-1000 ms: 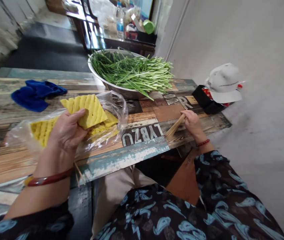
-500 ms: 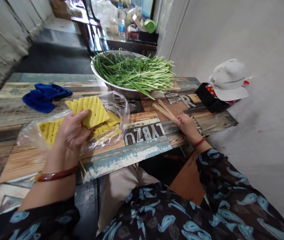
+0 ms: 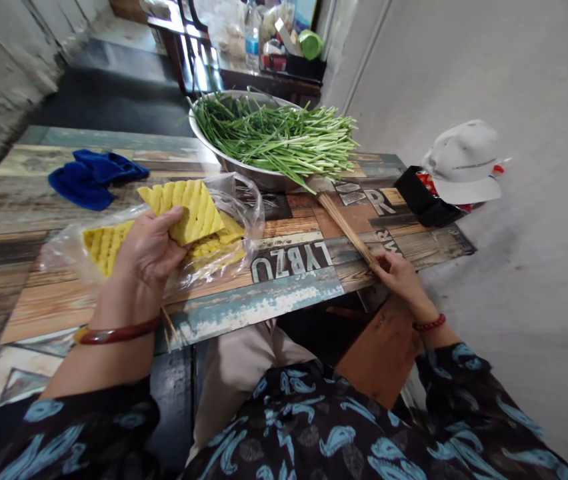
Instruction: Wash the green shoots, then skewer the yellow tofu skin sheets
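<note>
My left hand grips a flat yellow slab with slanting scored grooves, like scored tofu, its thumb on top. More yellow slabs lie below it on a clear plastic bag, partly covered by my hand. On the right, the fingers of my right hand are pinched at the near end of a bundle of thin bamboo skewers. The bundle slants across the table, its far end close to the bowl. Under my left wrist, a few thin stick ends poke out near the table edge.
A metal bowl heaped with long green stalks stands at the back. A blue cloth lies at the left. A white cap rests on a black box by the wall. The wood-patterned table ends before my lap.
My right hand has drawn back toward me and to the right, to the skewers' near end, showing more of their length. My left hand still holds the yellow slab, nearly unmoved.
</note>
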Motion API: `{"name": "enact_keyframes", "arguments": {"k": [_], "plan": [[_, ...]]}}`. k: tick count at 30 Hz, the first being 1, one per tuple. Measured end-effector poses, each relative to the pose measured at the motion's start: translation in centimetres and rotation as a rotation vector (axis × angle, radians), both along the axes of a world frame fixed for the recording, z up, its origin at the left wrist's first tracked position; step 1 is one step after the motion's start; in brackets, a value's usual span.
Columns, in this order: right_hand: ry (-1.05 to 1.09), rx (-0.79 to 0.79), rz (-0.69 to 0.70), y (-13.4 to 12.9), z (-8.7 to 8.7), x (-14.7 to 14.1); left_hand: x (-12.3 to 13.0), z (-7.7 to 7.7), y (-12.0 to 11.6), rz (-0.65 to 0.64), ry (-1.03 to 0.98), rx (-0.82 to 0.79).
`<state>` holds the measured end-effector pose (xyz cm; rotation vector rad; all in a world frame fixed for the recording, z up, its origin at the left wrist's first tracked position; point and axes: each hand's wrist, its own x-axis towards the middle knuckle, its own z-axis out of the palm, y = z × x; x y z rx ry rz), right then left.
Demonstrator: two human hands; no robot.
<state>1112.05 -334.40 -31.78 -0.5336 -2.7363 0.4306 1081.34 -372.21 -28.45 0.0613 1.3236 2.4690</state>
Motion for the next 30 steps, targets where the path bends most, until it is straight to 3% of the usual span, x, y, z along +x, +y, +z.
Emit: {"name": "enact_keyframes", "arguments": {"k": [3,6,11,16,20,26,28,30], "plan": [[0.043,0.099,0.074,0.4,0.1,-0.5,0.2,0.1,0.0,0.005,-0.021,-0.02],[0.085,0.128,0.094,2.5,0.4,-1.5,0.2,0.0,-0.1,-0.003,-0.021,-0.01],[-0.017,0.183,0.224,4.5,1.3,-3.1,0.1,-0.4,-0.2,0.007,-0.024,0.003],[0.005,0.219,0.425,-0.6,2.1,-5.8,0.4,-0.2,-0.3,-0.014,-0.047,-0.009],[-0.027,0.159,0.592,-5.8,0.6,-8.3,0.8,0.1,-0.2,-0.02,-0.046,-0.131],[0.121,0.174,0.533,-8.5,-2.0,-10.6,0.8,0.3,-0.2,-0.048,0.165,-0.436],[0.154,0.219,0.519,-9.3,-2.0,-11.5,0.8,0.6,-0.5,0.072,0.317,-0.618],[0.181,0.242,0.539,-10.2,-1.7,-12.3,1.4,0.8,-0.7,0.3,0.54,-0.885]]}}
